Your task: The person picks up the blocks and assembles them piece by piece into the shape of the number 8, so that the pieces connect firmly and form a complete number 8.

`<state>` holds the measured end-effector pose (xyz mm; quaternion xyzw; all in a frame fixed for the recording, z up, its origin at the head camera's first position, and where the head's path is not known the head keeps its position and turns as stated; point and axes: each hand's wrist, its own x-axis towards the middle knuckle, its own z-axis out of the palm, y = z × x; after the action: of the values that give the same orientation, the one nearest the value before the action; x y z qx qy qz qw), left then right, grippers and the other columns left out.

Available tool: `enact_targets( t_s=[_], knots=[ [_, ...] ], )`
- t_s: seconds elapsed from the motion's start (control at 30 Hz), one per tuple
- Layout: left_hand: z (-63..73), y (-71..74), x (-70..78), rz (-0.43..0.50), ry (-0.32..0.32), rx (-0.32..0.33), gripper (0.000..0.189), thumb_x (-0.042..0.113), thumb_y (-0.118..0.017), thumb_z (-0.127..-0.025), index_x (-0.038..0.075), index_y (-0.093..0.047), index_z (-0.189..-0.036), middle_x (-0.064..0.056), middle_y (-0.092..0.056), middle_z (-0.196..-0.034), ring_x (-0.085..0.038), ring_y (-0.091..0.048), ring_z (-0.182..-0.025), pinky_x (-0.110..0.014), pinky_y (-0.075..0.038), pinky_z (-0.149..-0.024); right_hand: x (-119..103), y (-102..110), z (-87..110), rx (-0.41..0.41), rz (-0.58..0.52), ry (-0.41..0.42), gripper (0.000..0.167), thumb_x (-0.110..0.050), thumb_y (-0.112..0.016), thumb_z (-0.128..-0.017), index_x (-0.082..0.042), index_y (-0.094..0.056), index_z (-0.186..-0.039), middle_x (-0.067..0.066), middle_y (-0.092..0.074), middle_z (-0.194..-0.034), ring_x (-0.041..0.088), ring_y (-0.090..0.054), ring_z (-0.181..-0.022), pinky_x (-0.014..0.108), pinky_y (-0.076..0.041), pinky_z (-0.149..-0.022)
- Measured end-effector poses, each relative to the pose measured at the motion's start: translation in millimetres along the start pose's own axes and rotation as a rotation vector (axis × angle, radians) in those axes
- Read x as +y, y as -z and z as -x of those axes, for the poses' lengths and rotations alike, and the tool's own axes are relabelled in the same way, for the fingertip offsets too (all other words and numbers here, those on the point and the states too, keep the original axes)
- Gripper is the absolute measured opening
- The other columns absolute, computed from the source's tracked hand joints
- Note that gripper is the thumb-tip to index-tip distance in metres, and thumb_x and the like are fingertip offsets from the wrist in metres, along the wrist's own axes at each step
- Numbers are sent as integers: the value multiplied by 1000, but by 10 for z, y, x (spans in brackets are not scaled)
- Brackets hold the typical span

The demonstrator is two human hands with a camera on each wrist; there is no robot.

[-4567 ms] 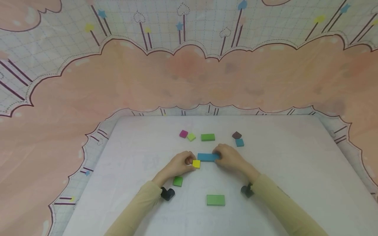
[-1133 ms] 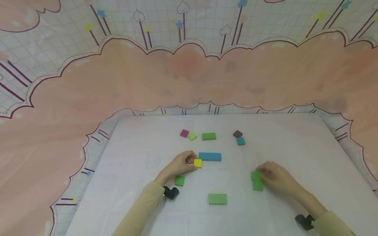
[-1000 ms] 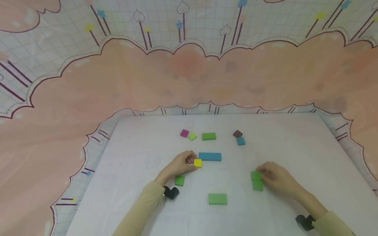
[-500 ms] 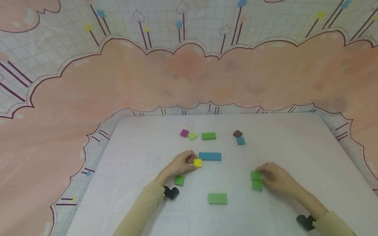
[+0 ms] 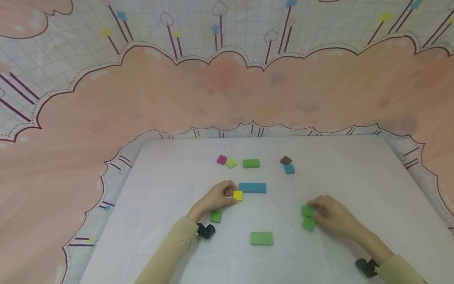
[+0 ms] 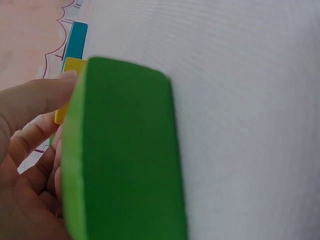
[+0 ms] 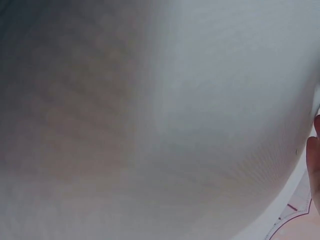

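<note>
My left hand (image 5: 216, 196) pinches a small yellow block (image 5: 238, 196) between thumb and fingers, just in front of the left end of a long blue block (image 5: 252, 188). A green square block (image 5: 216, 216) lies below the left wrist; in the left wrist view that green block (image 6: 130, 150) looms large and hides part of the hand. At the right, my right hand (image 5: 331, 213) has its thumb and finger on the farther of two green square blocks (image 5: 307, 210). The nearer green block (image 5: 308, 224) sits at an angle against it, close to the thumb. Only fingertips (image 7: 313, 155) show in the right wrist view.
On the white table (image 5: 170, 244), a magenta block (image 5: 222, 159), a lime block (image 5: 231, 163), a green rectangular block (image 5: 251, 163), a brown block (image 5: 285, 160) and a small blue block (image 5: 289, 169) lie farther back. Another light green rectangular block (image 5: 262, 238) is near the front.
My right hand has let go of the long blue block and moved right and nearer, to the two green blocks. The nearer one has turned slightly. The left hand stays on the yellow block.
</note>
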<state>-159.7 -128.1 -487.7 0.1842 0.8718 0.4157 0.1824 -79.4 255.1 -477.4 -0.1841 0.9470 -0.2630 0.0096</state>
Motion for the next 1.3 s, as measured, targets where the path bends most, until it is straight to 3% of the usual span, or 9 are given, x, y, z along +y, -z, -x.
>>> enact_targets(
  t_s=[0.33, 0.67, 0.93, 1.3],
  knots=[
    [-4, -4, -17, 2, -2, 2, 26, 11, -74, -83, 10, -61, -105, -3, -54, -87, -14, -47, -81, -21, -40, -72, 13, -18, -25, -8, 65, 21, 35, -9, -75, -75, -12, -68, -109, 1, -66, -106, 25, -61, -101, 46, -51, -89],
    [3, -8, -21, 9, 6, 9, 26, 11, -74, -82, 11, -62, -105, -3, -54, -87, -14, -47, -82, -22, -40, -73, 42, -32, -52, 18, 60, 47, 35, -9, -76, -74, -13, -67, -108, -1, -66, -104, 23, -61, -99, 45, -52, -88],
    [7, -8, -33, 11, -2, 10, 26, 12, -74, -82, 11, -62, -105, -3, -55, -87, -14, -47, -81, -22, -40, -73, 2, -34, -121, 0, 19, 21, 34, -9, -74, -76, -11, -67, -109, 2, -67, -107, 27, -62, -103, 48, -50, -90],
    [-3, -6, -49, 10, -8, 11, 25, 12, -74, -82, 11, -62, -104, -3, -55, -87, -14, -47, -82, -22, -40, -73, -114, -54, -276, -30, -27, 4, 34, -13, -71, -82, -14, -64, -115, -4, -65, -106, 15, -60, -96, 35, -53, -82]
  ],
)
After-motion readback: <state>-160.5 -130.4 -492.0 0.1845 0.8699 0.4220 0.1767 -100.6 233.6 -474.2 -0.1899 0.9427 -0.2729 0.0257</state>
